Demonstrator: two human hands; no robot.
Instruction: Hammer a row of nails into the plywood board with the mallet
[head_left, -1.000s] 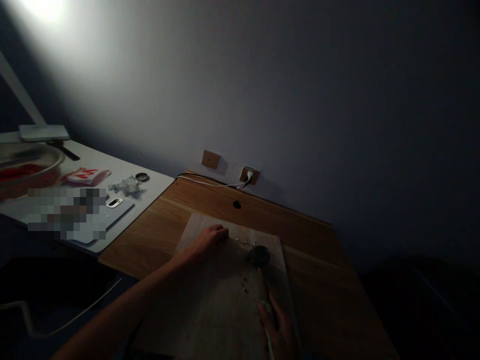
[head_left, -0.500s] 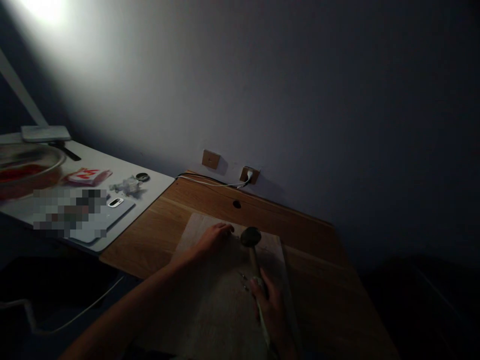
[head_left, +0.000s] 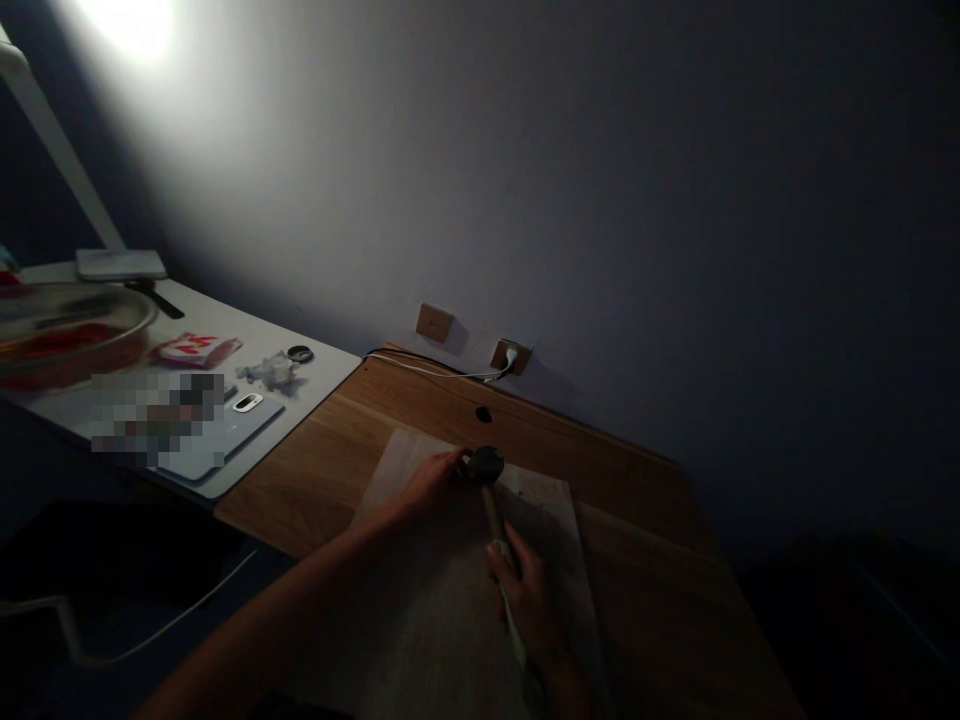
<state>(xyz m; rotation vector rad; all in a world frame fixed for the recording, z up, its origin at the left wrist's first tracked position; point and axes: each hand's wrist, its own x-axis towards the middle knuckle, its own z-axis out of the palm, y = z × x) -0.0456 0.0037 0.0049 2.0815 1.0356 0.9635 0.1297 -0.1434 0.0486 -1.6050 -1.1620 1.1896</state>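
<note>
My right hand [head_left: 525, 595] is wrapped around the pale handle of a mallet [head_left: 486, 466] with a dark round head. Its head hangs over the far part of a light wooden board [head_left: 420, 600], right beside the fingertips of my left hand [head_left: 439, 475]. The left fingers are curled together in a pinch at the board's far side; whatever they hold is too dark and small to make out. Small dark specks lie on the board to the right of the mallet head.
Under the board is a brown wooden table [head_left: 322, 450], with wall sockets [head_left: 511, 356] and cables behind. To the left, a white table [head_left: 330, 368] bears a lamp base [head_left: 120, 264], a large clear bowl [head_left: 139, 318], a red-and-white packet [head_left: 196, 348] and a flat grey device [head_left: 225, 450].
The mallet head has moved left, from apart to right beside my left fingertips. My right hand went with it and now covers the small metal pieces seen on the board before. The view shifted slightly.
</note>
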